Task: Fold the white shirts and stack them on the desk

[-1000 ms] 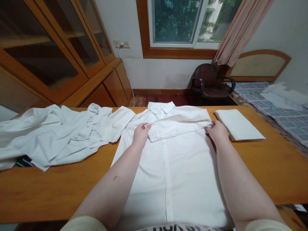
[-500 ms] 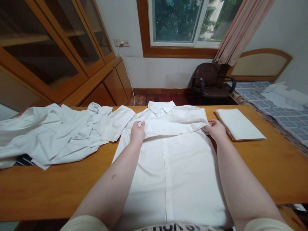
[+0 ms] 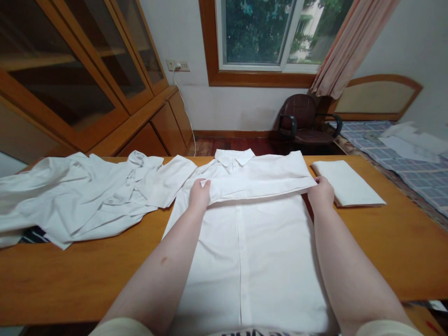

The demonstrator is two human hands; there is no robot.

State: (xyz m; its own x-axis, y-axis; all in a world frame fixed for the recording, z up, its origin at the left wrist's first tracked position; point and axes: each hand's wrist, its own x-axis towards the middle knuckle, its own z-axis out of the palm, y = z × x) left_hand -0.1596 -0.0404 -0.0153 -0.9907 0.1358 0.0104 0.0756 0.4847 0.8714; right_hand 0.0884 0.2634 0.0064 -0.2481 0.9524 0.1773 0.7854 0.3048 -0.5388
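A white collared shirt [image 3: 269, 252] lies front up on the wooden table, its collar pointing away from me. One sleeve is folded across its chest. My left hand [image 3: 199, 192] pinches the cuff end of that sleeve, left of the button strip. Over at the right edge, my right hand [image 3: 321, 190] grips the sleeve's outer fold, stretching it taut and slightly off the shirt body. The fingertips of the right hand are partly hidden.
Crumpled white shirts [image 3: 94, 196] cover the table's left side, with a dark striped piece [image 3: 35, 234] poking out. A neatly folded white garment [image 3: 348, 183] lies right of the shirt on the wooden table [image 3: 105, 280]. Behind stand a brown armchair [image 3: 301, 116] and a bed [image 3: 371, 135].
My right hand has moved outward to the right, drawing the sleeve's fold straighter and tighter. My left hand stays at the cuff.
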